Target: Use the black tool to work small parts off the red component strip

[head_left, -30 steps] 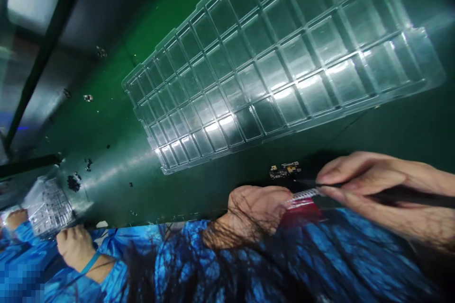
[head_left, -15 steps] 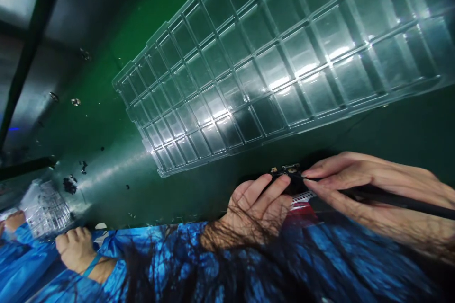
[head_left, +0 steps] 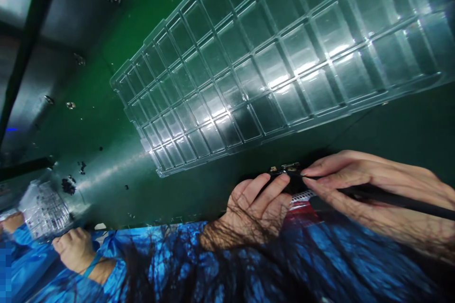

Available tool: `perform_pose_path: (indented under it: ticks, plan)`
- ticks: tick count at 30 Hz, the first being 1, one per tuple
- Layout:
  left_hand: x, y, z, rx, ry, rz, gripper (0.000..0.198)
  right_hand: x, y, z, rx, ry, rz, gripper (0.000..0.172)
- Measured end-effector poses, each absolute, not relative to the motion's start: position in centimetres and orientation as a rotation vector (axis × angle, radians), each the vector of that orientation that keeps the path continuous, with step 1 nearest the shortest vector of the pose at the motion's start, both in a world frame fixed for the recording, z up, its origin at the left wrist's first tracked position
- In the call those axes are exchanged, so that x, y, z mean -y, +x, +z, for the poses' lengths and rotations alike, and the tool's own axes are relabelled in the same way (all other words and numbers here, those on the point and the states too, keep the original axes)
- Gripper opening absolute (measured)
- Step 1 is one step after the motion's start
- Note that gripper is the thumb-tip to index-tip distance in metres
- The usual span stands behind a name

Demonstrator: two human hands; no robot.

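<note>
My left hand (head_left: 259, 203) is curled at the lower middle, its fingertips closed on a small dark electronic part (head_left: 291, 167) with gold and silvery bits. Just right of it, my right hand (head_left: 369, 184) pinches a slim black tool (head_left: 408, 203), its tip meeting the part's right side. Whether it is a pen-like tool or tweezers I cannot make out. Fingers hide most of the part. Below lie a white perforated strip (head_left: 302, 196) and something red (head_left: 302, 213).
A clear plastic tray (head_left: 245, 99) with many compartments lies on the green table (head_left: 199, 194) beyond my hands. Small parts (head_left: 69, 184) are scattered to the left. At far left, a co-worker's hand (head_left: 74, 248) is beside a clear bag (head_left: 44, 208) of parts.
The view has shifted very slightly, and the scattered parts at left appear a little further left. My hands, the part and the tool look almost unmoved.
</note>
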State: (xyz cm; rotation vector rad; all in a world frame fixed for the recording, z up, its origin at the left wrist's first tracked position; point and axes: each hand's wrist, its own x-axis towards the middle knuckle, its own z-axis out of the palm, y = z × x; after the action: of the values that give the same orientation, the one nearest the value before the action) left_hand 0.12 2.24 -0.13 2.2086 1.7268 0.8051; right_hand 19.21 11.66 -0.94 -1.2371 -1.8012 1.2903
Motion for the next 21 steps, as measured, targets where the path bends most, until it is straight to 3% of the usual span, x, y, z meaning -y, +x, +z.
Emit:
perform_pose_path:
  ticks: [21]
  plan:
    - [-2.08, 0.48, -0.4, -1.781, 2.2, 0.816, 0.015, -11.9, 18.97, -1.33, 1.856, -1.039, 1.243, 0.018]
